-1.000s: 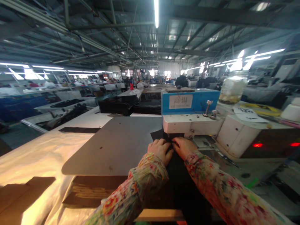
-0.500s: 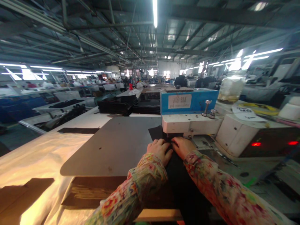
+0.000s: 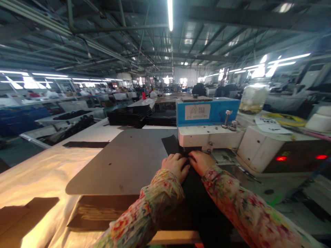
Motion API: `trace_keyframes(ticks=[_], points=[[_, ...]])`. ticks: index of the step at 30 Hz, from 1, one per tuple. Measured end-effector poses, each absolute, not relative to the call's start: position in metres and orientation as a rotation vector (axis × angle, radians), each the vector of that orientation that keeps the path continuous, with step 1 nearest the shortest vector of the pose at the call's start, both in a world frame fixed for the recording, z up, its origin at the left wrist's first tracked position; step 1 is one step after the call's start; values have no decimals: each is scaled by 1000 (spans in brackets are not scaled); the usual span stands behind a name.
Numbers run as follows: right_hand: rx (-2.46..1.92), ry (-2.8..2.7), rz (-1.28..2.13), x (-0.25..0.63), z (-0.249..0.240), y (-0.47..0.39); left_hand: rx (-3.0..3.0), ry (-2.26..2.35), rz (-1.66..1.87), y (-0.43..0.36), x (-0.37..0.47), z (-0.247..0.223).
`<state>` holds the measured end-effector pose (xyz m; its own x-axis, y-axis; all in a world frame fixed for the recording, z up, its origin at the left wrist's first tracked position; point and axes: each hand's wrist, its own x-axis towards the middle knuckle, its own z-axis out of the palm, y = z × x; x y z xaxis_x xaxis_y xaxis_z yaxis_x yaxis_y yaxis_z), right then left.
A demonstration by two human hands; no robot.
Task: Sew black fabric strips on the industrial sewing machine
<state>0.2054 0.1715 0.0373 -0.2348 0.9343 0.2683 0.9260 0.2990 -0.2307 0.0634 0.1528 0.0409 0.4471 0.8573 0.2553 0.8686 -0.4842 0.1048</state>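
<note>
A long piece of black sheet material (image 3: 203, 203) runs from my lap up to the machine, and its far end lies on the grey metal plate (image 3: 129, 162). My left hand (image 3: 176, 165) presses its curled fingers onto the piece's left side, close to the machine head. Opposite it, my right hand (image 3: 201, 162) pinches the right edge, fingertips almost meeting those of the left. Directly above my fingertips is the white machine head (image 3: 207, 136), with a blue cover (image 3: 222, 109) on top. The material between my fingertips is mostly hidden.
Stacks of black sheets (image 3: 129, 116) lie behind the plate. Brown pieces (image 3: 103, 210) are stacked below its front edge. To the right are a machine housing with red displays (image 3: 281, 158), a clear jar (image 3: 252, 98) and a yellow cord (image 3: 287, 119).
The far end of the black piece has moved slightly farther out over the plate, up and left. My hands keep nearly the same position on it.
</note>
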Motion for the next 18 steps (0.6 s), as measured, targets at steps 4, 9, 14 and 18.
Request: trace_keyframes(ticks=[4, 9, 14, 18], points=[[-1673, -2220, 37, 205, 37, 171, -2639, -1563, -436, 154, 63, 40], [-1674, -2219, 40, 205, 38, 171, -2640, -1558, -442, 154, 63, 39], [-1671, -2223, 30, 205, 38, 172, -2632, -1549, -470, 154, 62, 39], [-1672, -2228, 32, 205, 38, 171, -2635, -1559, -467, 153, 63, 40]])
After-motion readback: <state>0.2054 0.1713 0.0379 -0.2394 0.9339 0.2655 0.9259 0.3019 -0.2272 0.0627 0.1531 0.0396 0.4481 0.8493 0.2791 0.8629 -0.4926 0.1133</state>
